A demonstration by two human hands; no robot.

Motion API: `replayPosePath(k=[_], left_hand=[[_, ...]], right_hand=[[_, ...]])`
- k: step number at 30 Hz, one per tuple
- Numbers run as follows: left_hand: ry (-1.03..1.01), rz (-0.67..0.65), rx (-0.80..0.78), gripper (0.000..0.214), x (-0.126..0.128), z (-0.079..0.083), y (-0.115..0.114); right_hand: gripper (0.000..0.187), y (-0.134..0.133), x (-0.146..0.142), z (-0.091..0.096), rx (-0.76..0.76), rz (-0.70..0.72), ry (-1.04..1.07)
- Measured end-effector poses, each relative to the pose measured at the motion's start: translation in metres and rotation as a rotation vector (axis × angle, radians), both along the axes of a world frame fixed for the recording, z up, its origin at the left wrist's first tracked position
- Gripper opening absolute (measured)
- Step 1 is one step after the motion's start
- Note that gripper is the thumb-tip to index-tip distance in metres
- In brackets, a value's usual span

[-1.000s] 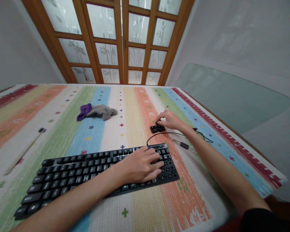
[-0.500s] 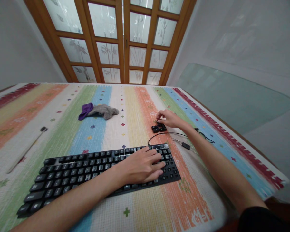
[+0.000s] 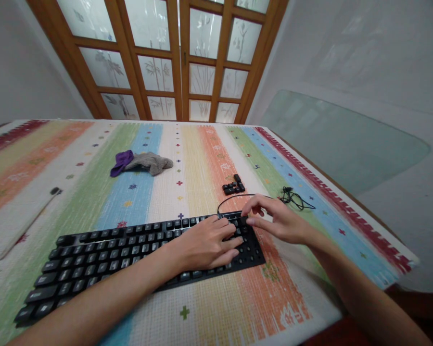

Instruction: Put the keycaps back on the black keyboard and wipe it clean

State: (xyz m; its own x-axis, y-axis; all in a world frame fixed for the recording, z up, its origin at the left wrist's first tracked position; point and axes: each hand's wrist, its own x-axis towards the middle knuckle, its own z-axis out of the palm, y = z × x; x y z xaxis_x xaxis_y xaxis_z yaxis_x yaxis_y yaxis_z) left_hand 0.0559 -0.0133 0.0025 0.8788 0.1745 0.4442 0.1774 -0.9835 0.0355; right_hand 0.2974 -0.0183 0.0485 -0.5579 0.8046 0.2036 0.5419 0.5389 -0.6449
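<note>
- Where the striped tablecloth (image 3: 209, 307) covers the table, its bands of red, orange, green, blue, cream and yellow run away from the person, dotted with small crosses; a red toothed border follows the right edge.
- A black keyboard (image 3: 104, 254) lies slantwise on the near part of the cloth, its right end farther off than its left.
- The left hand (image 3: 205, 242) rests flat on the keyboard's right end, fingers spread over the keys and gripping nothing.
- The right hand (image 3: 279, 222) hovers at the keyboard's far right corner, thumb and forefinger drawn close together; whether they pinch anything cannot be told.
- A small cluster of loose black keycaps (image 3: 234, 186) sits on the orange band just beyond the keyboard.
- A black cable (image 3: 296, 198) lies bunched on the cloth to the right of the keycaps.
- A grey rag (image 3: 149, 162) touching a purple cloth (image 3: 120, 162) lies farther back on the blue band.
- A long thin stick with a dark tip (image 3: 29, 222) rests at far left.
- Behind the table stand wooden-framed doors (image 3: 182, 57) with frosted, plant-patterned panes.
- A rounded glass sheet (image 3: 346, 139) leans on the pale wall (image 3: 364, 48) at right.
</note>
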Motion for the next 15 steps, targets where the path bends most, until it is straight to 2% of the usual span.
replayPosePath(k=[2,5,10,15], left_hand=[[-0.008,-0.010,0.001,0.026,0.000,-0.001,0.001],[-0.010,-0.022,-0.005,0.028,0.000,-0.001,0.001],[-0.010,-0.023,-0.022,0.029,0.000,0.002,0.000],[-0.014,-0.024,-0.014,0.029,0.001,0.003,-0.001]], right_hand=[[0.009,-0.020,0.002,-0.009,-0.031,-0.026,-0.009],[0.008,-0.038,0.003,-0.022,0.032,-0.064,-0.061],[0.012,-0.047,0.002,-0.034,0.188,-0.056,-0.087],[0.014,-0.050,-0.001,-0.039,0.278,-0.024,-0.056]])
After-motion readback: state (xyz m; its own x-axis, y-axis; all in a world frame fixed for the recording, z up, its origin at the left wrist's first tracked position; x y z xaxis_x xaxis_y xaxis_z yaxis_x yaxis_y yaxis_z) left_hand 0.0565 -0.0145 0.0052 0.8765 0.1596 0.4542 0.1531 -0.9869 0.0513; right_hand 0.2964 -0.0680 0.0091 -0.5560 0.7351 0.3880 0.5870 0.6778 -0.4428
